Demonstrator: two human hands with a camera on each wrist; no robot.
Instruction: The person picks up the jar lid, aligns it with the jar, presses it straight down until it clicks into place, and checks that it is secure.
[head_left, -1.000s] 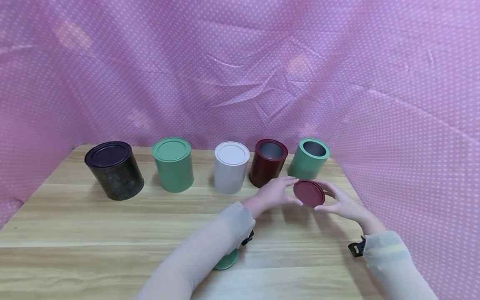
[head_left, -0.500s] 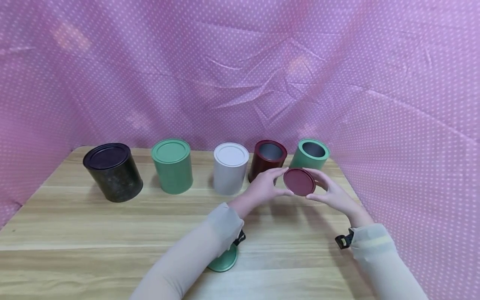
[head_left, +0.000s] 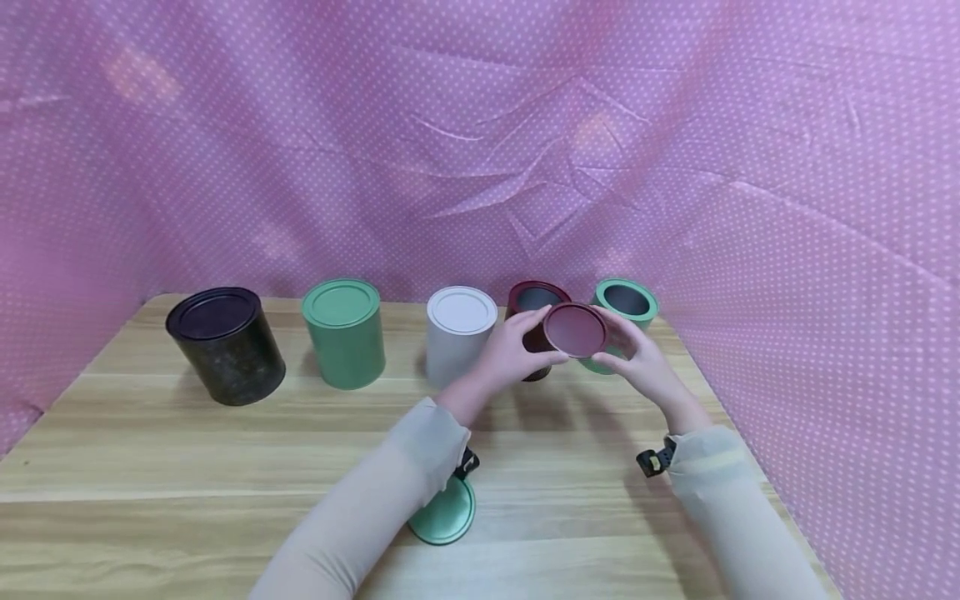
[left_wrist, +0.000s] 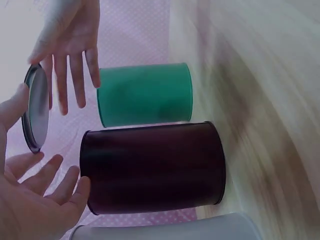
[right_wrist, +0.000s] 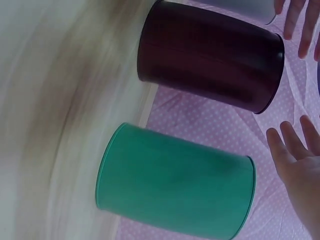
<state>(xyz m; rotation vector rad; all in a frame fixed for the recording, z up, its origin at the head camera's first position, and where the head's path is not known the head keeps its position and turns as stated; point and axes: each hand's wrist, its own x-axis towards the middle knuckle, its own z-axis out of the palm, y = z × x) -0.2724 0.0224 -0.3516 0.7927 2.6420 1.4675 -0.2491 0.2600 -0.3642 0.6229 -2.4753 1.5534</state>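
A round dark red lid (head_left: 575, 330) is held up in the air by both hands, tilted. My left hand (head_left: 510, 350) pinches its left edge between thumb and fingers. On the opposite edge my right hand (head_left: 643, 365) pinches it the same way. Behind the lid stands a dark red can (left_wrist: 152, 170) with an open top, partly hidden by the lid and left hand in the head view. To its right is a smaller green can (left_wrist: 145, 95), also uncovered. In the left wrist view the lid is beside the cans' top ends, apart from the red can's rim.
Left of the red can stand a lidded white can (head_left: 461, 321), a lidded green can (head_left: 343, 333) and a lidded black can (head_left: 228, 346). A green lid (head_left: 446, 512) lies on the wooden table (head_left: 187, 483) under the left forearm. Pink dotted cloth (head_left: 480, 150) surrounds the table.
Both hands have carried the red lid up and to the left, from in front of the small green can to in front of the red can. The cans have stayed in place.
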